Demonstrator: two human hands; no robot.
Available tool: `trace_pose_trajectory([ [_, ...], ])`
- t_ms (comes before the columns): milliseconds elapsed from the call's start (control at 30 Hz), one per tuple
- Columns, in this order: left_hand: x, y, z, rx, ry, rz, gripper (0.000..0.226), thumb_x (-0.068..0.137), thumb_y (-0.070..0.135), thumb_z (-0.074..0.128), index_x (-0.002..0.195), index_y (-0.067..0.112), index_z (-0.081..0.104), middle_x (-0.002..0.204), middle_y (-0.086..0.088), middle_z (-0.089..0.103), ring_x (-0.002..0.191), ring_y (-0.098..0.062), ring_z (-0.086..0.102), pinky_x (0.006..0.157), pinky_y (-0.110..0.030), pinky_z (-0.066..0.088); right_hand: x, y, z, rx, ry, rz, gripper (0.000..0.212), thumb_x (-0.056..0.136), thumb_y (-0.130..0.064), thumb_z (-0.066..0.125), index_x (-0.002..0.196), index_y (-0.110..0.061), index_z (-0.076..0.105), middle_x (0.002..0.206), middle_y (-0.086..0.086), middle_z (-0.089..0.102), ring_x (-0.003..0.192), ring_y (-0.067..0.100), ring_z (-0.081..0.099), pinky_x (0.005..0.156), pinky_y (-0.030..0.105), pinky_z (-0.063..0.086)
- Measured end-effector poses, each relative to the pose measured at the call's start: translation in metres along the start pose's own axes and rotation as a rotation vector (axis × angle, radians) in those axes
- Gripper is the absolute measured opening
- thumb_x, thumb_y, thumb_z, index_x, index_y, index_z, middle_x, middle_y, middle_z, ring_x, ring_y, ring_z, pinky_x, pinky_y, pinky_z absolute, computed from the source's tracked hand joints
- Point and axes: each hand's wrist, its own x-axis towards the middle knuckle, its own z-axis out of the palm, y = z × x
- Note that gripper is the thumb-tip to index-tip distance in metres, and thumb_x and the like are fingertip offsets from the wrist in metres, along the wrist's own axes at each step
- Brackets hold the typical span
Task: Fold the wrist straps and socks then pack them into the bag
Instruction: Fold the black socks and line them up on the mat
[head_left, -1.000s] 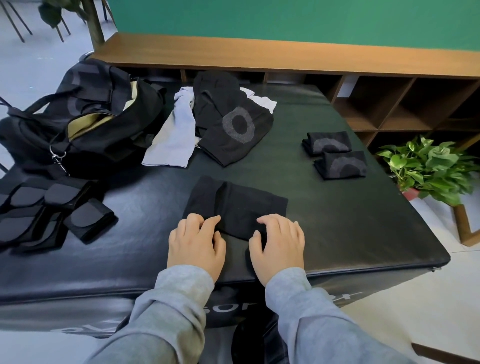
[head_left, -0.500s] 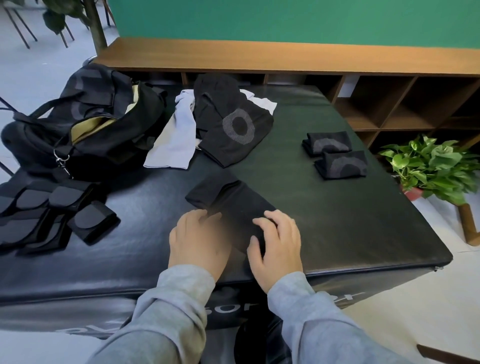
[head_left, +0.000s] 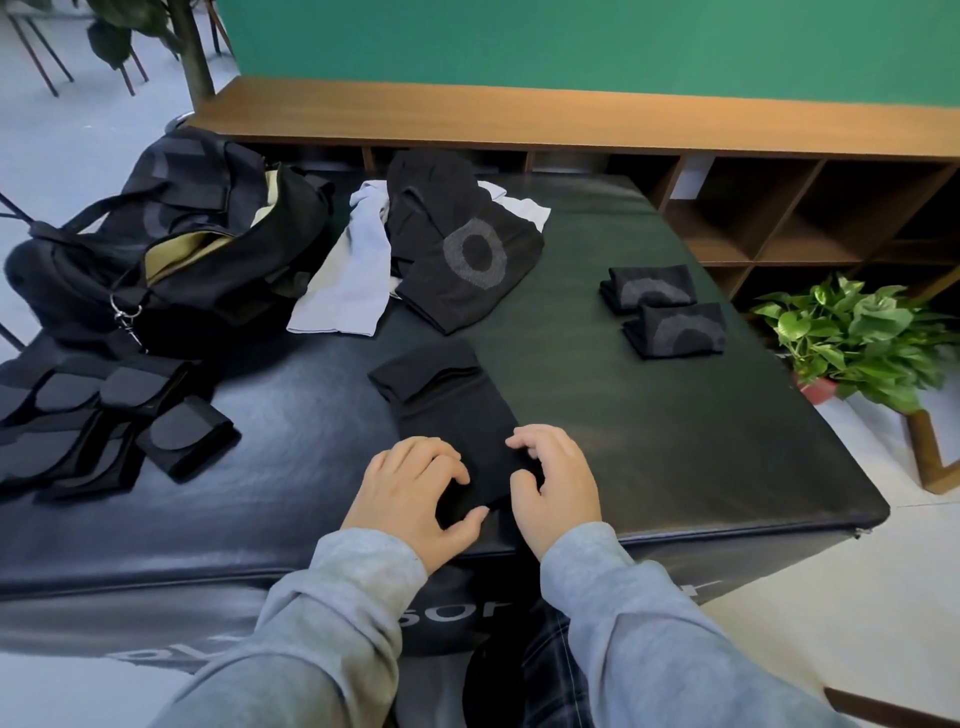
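Note:
A plain black sock (head_left: 447, 400) lies lengthwise on the black padded table (head_left: 649, 441), its folded cuff end pointing away from me. My left hand (head_left: 410, 488) grips the sock's near end on the left, fingers curled on top and thumb at its edge. My right hand (head_left: 558, 478) pinches the same end on the right. Two folded black socks (head_left: 649, 286) (head_left: 675, 330) sit at the right. Unfolded black socks (head_left: 467, 249) and a light grey sock (head_left: 353, 270) are piled at the back. Black wrist straps (head_left: 104, 415) lie at the left. The black bag (head_left: 171, 260) stands open at the back left.
A wooden shelf unit (head_left: 779, 218) runs behind the table below a green wall. A potted plant (head_left: 857, 338) stands on the floor to the right. The table's front edge is just under my wrists.
The black sock has turned from lying crosswise to pointing away from me. Both hands have curled onto its near end.

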Motion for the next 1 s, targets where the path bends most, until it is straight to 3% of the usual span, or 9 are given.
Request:
trace_pose_trajectory([
  [133, -0.001, -0.003, 0.004, -0.064, 0.05, -0.01, 0.023, 0.075, 0.041, 0.05, 0.08, 0.023, 0.063, 0.092, 0.012, 0.06, 0.103, -0.009, 0.049, 0.082, -0.031, 0.043, 0.004, 0.006, -0.011, 0.067, -0.114, -0.044, 0.047, 0.066, 0.0, 0.039, 0.1, -0.017, 0.067, 0.111, -0.024, 0.05, 0.108, -0.007, 0.041, 0.092, 0.002, 0.026],
  [267, 0.0, -0.006, 0.004, -0.127, 0.082, -0.049, 0.024, 0.081, 0.033, 0.045, 0.08, 0.018, 0.064, 0.091, 0.008, 0.062, 0.101, -0.009, 0.05, 0.083, -0.032, 0.045, 0.01, 0.012, -0.018, -0.003, -0.27, -0.131, 0.061, 0.067, 0.017, 0.042, 0.111, -0.018, 0.066, 0.123, -0.028, 0.044, 0.12, -0.014, 0.026, 0.099, 0.0, 0.015],
  [400, 0.001, 0.0, -0.005, -0.246, 0.095, -0.183, 0.036, 0.083, 0.037, 0.038, 0.088, 0.016, 0.067, 0.098, 0.011, 0.063, 0.104, -0.002, 0.047, 0.085, -0.024, 0.04, 0.012, 0.01, -0.015, -0.049, -0.275, -0.158, 0.052, 0.078, 0.011, 0.051, 0.12, -0.017, 0.062, 0.123, -0.02, 0.048, 0.118, -0.001, 0.033, 0.098, -0.001, 0.015],
  [533, 0.001, 0.003, -0.013, -0.384, 0.031, -0.317, 0.034, 0.079, 0.049, 0.039, 0.097, 0.03, 0.06, 0.104, 0.03, 0.052, 0.104, 0.011, 0.043, 0.084, -0.009, 0.031, 0.014, 0.005, -0.015, -0.042, -0.267, -0.067, 0.042, 0.086, 0.001, 0.055, 0.119, -0.023, 0.061, 0.115, -0.022, 0.051, 0.111, -0.007, 0.035, 0.089, -0.005, 0.021],
  [633, 0.001, 0.006, -0.018, -0.465, -0.012, -0.39, 0.035, 0.071, 0.057, 0.047, 0.104, 0.045, 0.044, 0.109, 0.029, 0.052, 0.107, 0.012, 0.043, 0.084, -0.003, 0.029, 0.016, 0.002, -0.012, -0.046, -0.237, -0.001, 0.031, 0.09, -0.012, 0.055, 0.115, -0.031, 0.059, 0.109, -0.029, 0.049, 0.105, -0.006, 0.038, 0.084, 0.003, 0.029],
  [800, 0.002, 0.007, -0.022, -0.511, -0.047, -0.425, 0.06, 0.063, 0.061, 0.051, 0.116, 0.04, 0.034, 0.111, 0.031, 0.054, 0.111, 0.007, 0.045, 0.087, -0.011, 0.033, 0.023, -0.007, -0.01, -0.106, -0.228, 0.056, 0.026, 0.094, -0.031, 0.05, 0.12, -0.034, 0.051, 0.109, -0.022, 0.052, 0.1, 0.003, 0.045, 0.086, 0.022, 0.037],
  [900, 0.005, 0.007, -0.021, -0.516, -0.039, -0.473, 0.061, 0.07, 0.047, 0.069, 0.121, 0.035, 0.037, 0.099, 0.035, 0.05, 0.107, 0.005, 0.047, 0.086, -0.013, 0.032, 0.026, -0.009, -0.01, -0.163, -0.245, 0.13, 0.007, 0.095, -0.04, 0.044, 0.09, -0.035, 0.046, 0.084, -0.012, 0.049, 0.086, 0.015, 0.05, 0.075, 0.03, 0.038],
  [1000, 0.008, 0.007, -0.016, -0.519, -0.012, -0.558, 0.056, 0.072, 0.04, 0.071, 0.117, 0.039, 0.037, 0.095, 0.032, 0.051, 0.102, 0.003, 0.049, 0.084, -0.013, 0.033, 0.029, -0.01, -0.008, -0.23, -0.216, 0.156, 0.035, 0.095, -0.044, 0.041, 0.068, -0.028, 0.026, 0.072, -0.004, 0.043, 0.07, 0.02, 0.045, 0.064, 0.031, 0.033],
])
